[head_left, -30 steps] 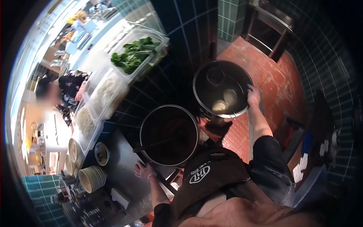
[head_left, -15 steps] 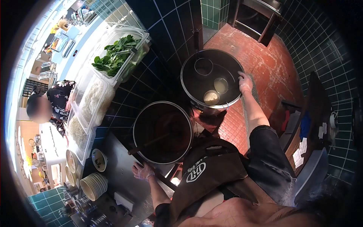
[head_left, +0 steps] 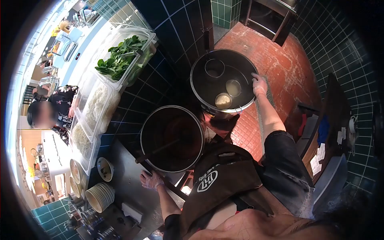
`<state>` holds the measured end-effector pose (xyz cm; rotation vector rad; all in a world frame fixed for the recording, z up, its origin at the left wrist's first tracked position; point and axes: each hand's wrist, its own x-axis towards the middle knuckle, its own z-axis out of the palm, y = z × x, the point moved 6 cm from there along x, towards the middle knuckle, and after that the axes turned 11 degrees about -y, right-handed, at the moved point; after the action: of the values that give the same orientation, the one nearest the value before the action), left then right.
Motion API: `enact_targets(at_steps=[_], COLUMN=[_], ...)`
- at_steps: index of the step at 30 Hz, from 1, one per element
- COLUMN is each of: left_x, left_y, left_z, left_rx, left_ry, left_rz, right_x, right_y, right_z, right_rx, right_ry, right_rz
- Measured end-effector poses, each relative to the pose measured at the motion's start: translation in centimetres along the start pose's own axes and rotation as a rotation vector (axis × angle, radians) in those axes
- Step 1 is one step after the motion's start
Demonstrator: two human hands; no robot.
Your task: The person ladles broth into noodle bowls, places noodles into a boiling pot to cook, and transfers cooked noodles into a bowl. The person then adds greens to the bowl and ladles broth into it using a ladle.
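Note:
My right hand [head_left: 259, 85], in a clear glove, grips the right rim of the far pot [head_left: 239, 110], with its fingertips over the edge. Liquid fills this pot, and several round wire strainers hang in it. One strainer [head_left: 223, 101] holds pale food, perhaps noodles. Closer to me stands a second large pot [head_left: 172, 171] with dark reddish contents. A long handle [head_left: 158, 152] leans out over its left rim. My left hand [head_left: 151, 180], also gloved, rests with fingers spread on the steel counter [head_left: 134, 170], just beside the nearer pot, holding nothing.
Along the left ledge are clear bins of leafy greens [head_left: 120, 58] and white noodles [head_left: 96, 106]. Stacked bowls [head_left: 100, 198] and a bowl with dark bits [head_left: 105, 169] sit at lower left. Beyond the ledge is another person [head_left: 64, 112]. A shelf with papers [head_left: 318, 158] stands right.
The view has shifted very slightly. Both hands stay where they were, and the pots and strainers look the same.

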<state>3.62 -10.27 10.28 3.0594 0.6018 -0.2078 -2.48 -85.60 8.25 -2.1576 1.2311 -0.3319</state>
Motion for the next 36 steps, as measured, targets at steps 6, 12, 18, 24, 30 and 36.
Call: enact_targets(at_steps=[6, 12, 18, 24, 30, 36], left_x=[0.2, 0.3, 0.4, 0.7, 1.1, 1.1], left_y=[-0.1, -0.3, -0.2, -1.2, -1.8, -1.7], left_z=[0.2, 0.6, -0.2, 1.0, 1.6, 1.6], left_rx=[0.032, 0.057, -0.051, -0.054, -0.12, -0.131], left_ry=[0.045, 0.102, 0.052, 0.165, 0.123, 0.07], left_rz=[0.019, 0.046, 0.047, 0.075, 0.039, 0.006], right_x=[0.0, 0.0, -1.0, -0.6, -0.6, -0.3], right_y=[0.1, 0.0, -1.2, -0.9, -1.1, -0.8], right_z=[0.0, 0.0, -0.7, -0.4, -0.5, -0.1], right_rx=[0.004, -0.01, 0.012, -0.009, -0.023, 0.015], right_ry=[0.003, 0.016, -0.034, -0.041, -0.02, -0.044], right_rz=[0.005, -0.043, -0.018, -0.048, -0.117, -0.105])
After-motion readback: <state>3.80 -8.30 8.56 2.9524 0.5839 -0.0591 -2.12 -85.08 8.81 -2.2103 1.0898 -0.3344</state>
